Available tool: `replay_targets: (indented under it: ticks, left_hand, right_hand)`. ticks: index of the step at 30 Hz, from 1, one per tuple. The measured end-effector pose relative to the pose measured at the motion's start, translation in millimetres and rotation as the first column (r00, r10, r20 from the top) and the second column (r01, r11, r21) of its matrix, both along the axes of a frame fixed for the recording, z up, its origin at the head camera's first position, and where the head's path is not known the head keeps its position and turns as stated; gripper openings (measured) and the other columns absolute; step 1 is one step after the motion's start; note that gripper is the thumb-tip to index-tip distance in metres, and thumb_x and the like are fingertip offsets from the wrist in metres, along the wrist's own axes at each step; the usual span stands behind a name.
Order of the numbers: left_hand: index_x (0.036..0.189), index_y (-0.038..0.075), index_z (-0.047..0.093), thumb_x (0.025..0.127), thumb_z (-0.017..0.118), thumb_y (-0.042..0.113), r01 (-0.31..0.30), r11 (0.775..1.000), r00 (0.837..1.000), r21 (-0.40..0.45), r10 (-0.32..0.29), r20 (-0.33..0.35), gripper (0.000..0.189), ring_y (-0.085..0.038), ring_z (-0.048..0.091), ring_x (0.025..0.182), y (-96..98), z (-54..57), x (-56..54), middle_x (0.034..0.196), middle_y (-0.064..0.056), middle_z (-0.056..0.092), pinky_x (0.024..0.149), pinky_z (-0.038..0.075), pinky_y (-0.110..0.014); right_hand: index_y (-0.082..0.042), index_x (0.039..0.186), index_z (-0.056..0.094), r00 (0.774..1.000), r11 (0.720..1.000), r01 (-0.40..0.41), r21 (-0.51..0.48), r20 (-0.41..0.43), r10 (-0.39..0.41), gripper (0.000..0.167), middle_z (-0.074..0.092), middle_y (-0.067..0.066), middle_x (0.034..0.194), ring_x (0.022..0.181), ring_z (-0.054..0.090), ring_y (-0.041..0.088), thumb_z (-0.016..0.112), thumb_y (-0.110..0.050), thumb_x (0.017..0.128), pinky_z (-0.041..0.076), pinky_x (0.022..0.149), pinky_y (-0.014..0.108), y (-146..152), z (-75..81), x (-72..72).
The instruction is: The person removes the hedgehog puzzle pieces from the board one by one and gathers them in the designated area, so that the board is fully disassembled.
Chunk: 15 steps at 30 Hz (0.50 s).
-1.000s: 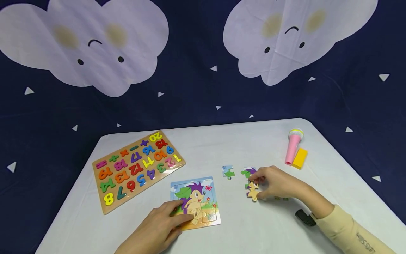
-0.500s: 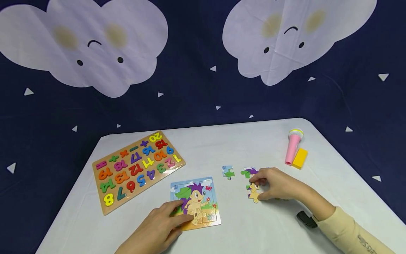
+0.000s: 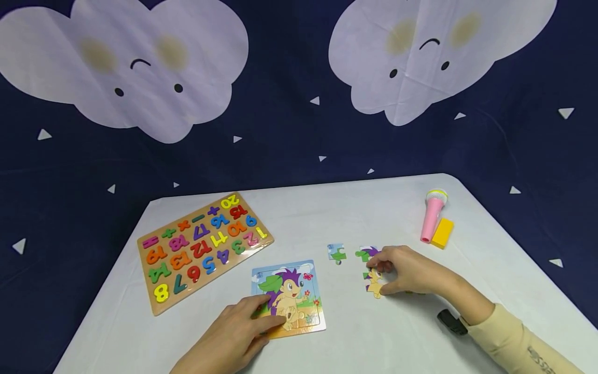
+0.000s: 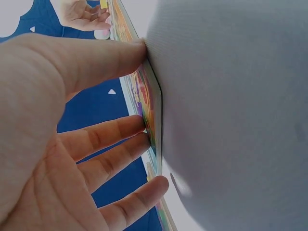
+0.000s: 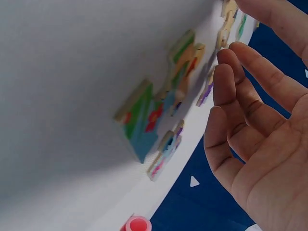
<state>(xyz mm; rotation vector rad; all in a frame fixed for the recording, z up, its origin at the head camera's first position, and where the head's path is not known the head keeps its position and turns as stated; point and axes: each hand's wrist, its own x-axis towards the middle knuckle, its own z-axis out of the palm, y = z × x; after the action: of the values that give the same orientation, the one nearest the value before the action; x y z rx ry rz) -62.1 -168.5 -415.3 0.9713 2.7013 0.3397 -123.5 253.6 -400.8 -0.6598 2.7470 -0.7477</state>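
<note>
My left hand (image 3: 233, 330) rests on the framed hedgehog picture puzzle (image 3: 295, 296), its fingers lying over the left side. In the left wrist view the thumb and fingertips touch the puzzle board (image 4: 155, 108) along its edge. Right of it, my right hand (image 3: 411, 269) pinches a tan and purple jigsaw piece (image 3: 374, 286) between thumb and fingers, low at the tabletop. Just beyond that piece lies a green and purple piece (image 3: 367, 254). A blue piece with a green leaf (image 3: 336, 252) lies apart to the left. Several more pieces, among them a flowered one (image 5: 140, 118), are partly hidden under the right hand.
A wooden number board (image 3: 205, 249) lies at the back left. At the back right, a pink toy microphone (image 3: 432, 218) lies beside a yellow block (image 3: 442, 233). A black object (image 3: 451, 322) is by the right wrist. The white table (image 3: 299, 218) meets a dark blue cloud-print backdrop (image 3: 280, 156).
The right hand and the jigsaw piece have shifted slightly to the right since one second ago, and have hardly moved in the last half second. The left hand stays on the puzzle.
</note>
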Motion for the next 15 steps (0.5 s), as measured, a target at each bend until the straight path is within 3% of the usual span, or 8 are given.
replay_targets:
  ticks: [5, 10, 15]
  left_hand:
    - [0.142, 0.048, 0.066, 0.100, 0.077, 0.039, 0.003, 1.000, 1.000, -0.007, -0.003, -0.022, 0.044, -0.029, 0.060, 0.135, 0.2, -0.2, 1.2, 0.153, -0.007, 0.060, 0.107, 0.058, -0.056]
    - [0.142, 0.047, 0.067, 0.099, 0.077, 0.039, -0.002, 1.000, 1.000, -0.011, 0.001, -0.017, 0.045, -0.029, 0.060, 0.135, -0.7, 0.5, 1.4, 0.153, -0.007, 0.060, 0.107, 0.058, -0.056]
    - [0.142, 0.042, 0.068, 0.099, 0.078, 0.037, -0.035, 0.999, 0.999, -0.005, 0.035, 0.002, 0.045, -0.027, 0.060, 0.135, -5.8, 4.2, 1.3, 0.152, -0.004, 0.060, 0.107, 0.059, -0.054]
  right_hand:
    - [-0.013, 0.120, 0.078, 1.000, 1.000, 0.002, -0.001, -0.019, -0.002, 0.048, 0.066, -0.009, 0.094, 0.088, 0.059, 0.008, 0.097, -0.026, 0.078, 0.054, 0.079, 0.024, -5, 6.0, -0.2]
    - [-0.011, 0.121, 0.079, 0.997, 0.999, -0.050, -0.013, -0.055, 0.049, 0.045, 0.067, -0.008, 0.094, 0.088, 0.061, 0.008, 0.094, -0.030, 0.083, 0.055, 0.080, 0.026, -18, 11.1, -3.1]
    - [-0.012, 0.120, 0.079, 0.996, 0.998, -0.069, -0.006, -0.064, 0.069, 0.039, 0.070, -0.005, 0.096, 0.088, 0.062, 0.011, 0.092, -0.026, 0.086, 0.057, 0.080, 0.026, -36, 14.9, -8.5]
